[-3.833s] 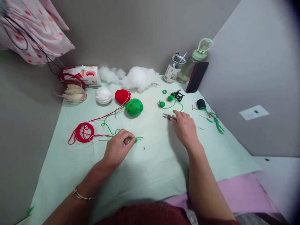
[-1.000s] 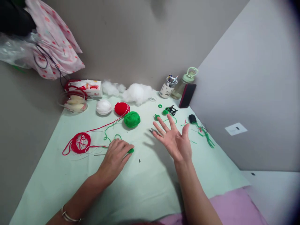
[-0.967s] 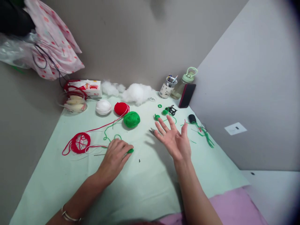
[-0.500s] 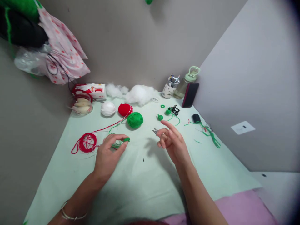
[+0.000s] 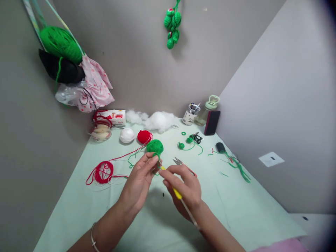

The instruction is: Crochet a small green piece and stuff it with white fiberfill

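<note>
My left hand (image 5: 141,175) pinches a small green crochet piece (image 5: 155,155) between thumb and fingertips. My right hand (image 5: 185,185) is closed around a crochet hook (image 5: 176,192) with a yellow grip, its metal tip touching or close to the green piece. Green yarn trails from my left fingers. Just behind them sits a green yarn ball (image 5: 154,146). Thread snips (image 5: 178,161) with an orange handle lie on the cloth beyond my right hand, partly covered by it. Most of the green piece is hidden by my fingers.
Left lies a red yarn coil (image 5: 104,172); behind are a red ball (image 5: 144,137), a white ball (image 5: 127,135) and stuffing (image 5: 160,121). Small green crochet pieces (image 5: 181,145) lie back right, near a phone (image 5: 212,123), a bottle (image 5: 203,115) and a pen cup (image 5: 191,114).
My right hand has moved left and down and now holds the crochet hook. My left hand has brought the green piece toward it. The view has tilted up, showing hanging green crochet pieces.
</note>
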Demonstrator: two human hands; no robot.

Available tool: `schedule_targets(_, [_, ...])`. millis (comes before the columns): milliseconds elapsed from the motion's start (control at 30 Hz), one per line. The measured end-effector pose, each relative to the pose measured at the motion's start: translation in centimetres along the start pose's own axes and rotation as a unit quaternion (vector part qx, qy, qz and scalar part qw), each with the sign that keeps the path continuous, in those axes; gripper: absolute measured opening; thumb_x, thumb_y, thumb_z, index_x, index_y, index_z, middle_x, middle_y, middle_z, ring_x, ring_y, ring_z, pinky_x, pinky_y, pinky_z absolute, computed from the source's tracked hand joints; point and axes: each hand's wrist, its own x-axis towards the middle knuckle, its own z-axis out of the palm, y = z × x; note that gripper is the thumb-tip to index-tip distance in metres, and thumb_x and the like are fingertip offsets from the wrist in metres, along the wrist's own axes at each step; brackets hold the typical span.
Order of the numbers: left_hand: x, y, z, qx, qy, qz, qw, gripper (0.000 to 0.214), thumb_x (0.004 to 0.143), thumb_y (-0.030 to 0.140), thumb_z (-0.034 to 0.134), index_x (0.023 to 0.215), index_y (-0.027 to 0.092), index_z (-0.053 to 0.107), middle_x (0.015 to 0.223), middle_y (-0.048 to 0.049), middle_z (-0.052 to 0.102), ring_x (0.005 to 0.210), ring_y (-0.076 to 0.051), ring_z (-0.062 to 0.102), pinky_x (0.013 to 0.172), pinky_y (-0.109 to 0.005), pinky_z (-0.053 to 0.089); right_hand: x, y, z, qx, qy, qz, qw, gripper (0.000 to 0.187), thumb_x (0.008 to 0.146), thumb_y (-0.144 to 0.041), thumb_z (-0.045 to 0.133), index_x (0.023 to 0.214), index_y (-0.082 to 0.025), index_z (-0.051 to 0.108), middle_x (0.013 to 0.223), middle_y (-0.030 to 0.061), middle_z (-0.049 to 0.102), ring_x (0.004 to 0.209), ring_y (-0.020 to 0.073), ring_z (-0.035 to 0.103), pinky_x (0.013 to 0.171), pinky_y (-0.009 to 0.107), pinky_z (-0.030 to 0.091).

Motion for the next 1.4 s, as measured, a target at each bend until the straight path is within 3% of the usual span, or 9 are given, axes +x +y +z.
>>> schedule_targets(167, [0.4,0.2,0.1,0.063,-0.049,0.043,0.996,0.016,0.089,0.034,0.084,0.091,0.022,0.074,0.086,0.0013,0.066,0.087,-0.014,0.059,0.088,-0.026,0.047,0.6,-0.3,-0.1,0.189,0.089,0.209,0.955,0.026,0.107,-0.021,0.057,0.116,-0.03,0.08,0.093,0.0041,0.078,0.083,0.0159,0.073,0.075,0.03,0.06])
schedule_targets(367, [0.6,0.2,-0.5,0.177,-0.025,0.047,0.983,0.012,0.089,0.032,0.082,0.095,0.024,0.075,0.096,0.0007,0.07,0.096,-0.016,0.059,0.091,-0.027,0.044,0.2,0.7,1.2,0.354,0.188,0.464,0.79,0.033,0.098,-0.054,0.071,0.093,-0.023,0.081,0.071,0.0018,0.074,0.061,0.014,0.067,0.064,0.028,0.057])
schedule_targets(500, [1.0,0.3,-0.9,0.237,-0.043,0.055,0.969,0.013,0.089,0.032,0.08,0.1,0.026,0.076,0.094,0.0007,0.07,0.094,-0.017,0.064,0.089,-0.029,0.046,0.4,1.3,1.2,0.377,0.201,0.498,0.755,0.037,0.088,-0.057,0.081,0.084,-0.02,0.078,0.065,0.0004,0.068,0.056,0.0123,0.061,0.06,0.027,0.052])
schedule_targets(767, [1.3,0.4,-0.8,0.226,-0.113,-0.018,0.967,0.018,0.092,0.036,0.077,0.105,0.026,0.072,0.081,0.0003,0.073,0.085,-0.019,0.07,0.082,-0.031,0.049,0.0,2.4,1.5,0.486,0.176,0.531,0.672,0.034,0.092,-0.055,0.074,0.088,-0.021,0.073,0.056,-0.0045,0.053,0.05,0.011,0.047,0.053,0.027,0.048])
schedule_targets(900, [1.5,0.3,-1.1,0.3,-0.108,0.015,0.948,0.013,0.092,0.037,0.075,0.099,0.026,0.074,0.09,-0.003,0.076,0.093,-0.023,0.07,0.089,-0.036,0.049,-0.6,2.2,1.9,0.483,0.16,0.5,0.701,0.033,0.097,-0.054,0.07,0.096,-0.022,0.077,0.06,-0.0023,0.06,0.052,0.012,0.053,0.055,0.027,0.05])
schedule_targets(1033, [1.6,0.3,-1.3,0.367,-0.086,0.05,0.925,0.013,0.088,0.033,0.076,0.098,0.025,0.078,0.101,-0.0058,0.075,0.103,-0.026,0.067,0.092,-0.038,0.048,-0.9,1.9,2.0,0.427,0.145,0.424,0.785,0.017,0.094,-0.043,0.078,0.096,-0.027,0.081,0.072,-0.0009,0.069,0.063,0.0125,0.063,0.061,0.026,0.053])
schedule_targets(1133, [1.5,0.1,-1.2,0.334,-0.083,0.018,0.939,0.027,0.084,0.031,0.08,0.109,0.026,0.071,0.099,-0.0042,0.075,0.099,-0.024,0.067,0.085,-0.036,0.049,-1.0,1.9,2.0,0.347,0.142,0.367,0.852,0.002,0.09,-0.028,0.084,0.091,-0.028,0.082,0.081,0.0003,0.072,0.077,0.0151,0.066,0.068,0.027,0.055])
schedule_targets(1200, [1.5,-0.1,-1.1,0.318,-0.071,0.006,0.945,0.031,0.083,0.03,0.08,0.109,0.026,0.063,0.093,-0.002,0.074,0.093,-0.022,0.067,0.079,-0.034,0.048,-0.9,1.8,2.0,0.294,0.136,0.339,0.883,0.007,0.093,-0.022,0.079,0.09,-0.028,0.082,0.082,0.001,0.073,0.083,0.0167,0.067,0.073,0.029,0.055])
schedule_targets(1400, [1.3,0.0,-0.8,0.303,-0.038,0.023,0.952,0.031,0.08,0.029,0.082,0.101,0.024,0.059,0.086,-0.0006,0.072,0.087,-0.02,0.067,0.074,-0.031,0.048,-0.7,1.5,1.9,0.256,0.091,0.328,0.905,0.014,0.096,-0.022,0.075,0.103,-0.03,0.084,0.09,0.0045,0.077,0.086,0.0194,0.07,0.072,0.032,0.059])
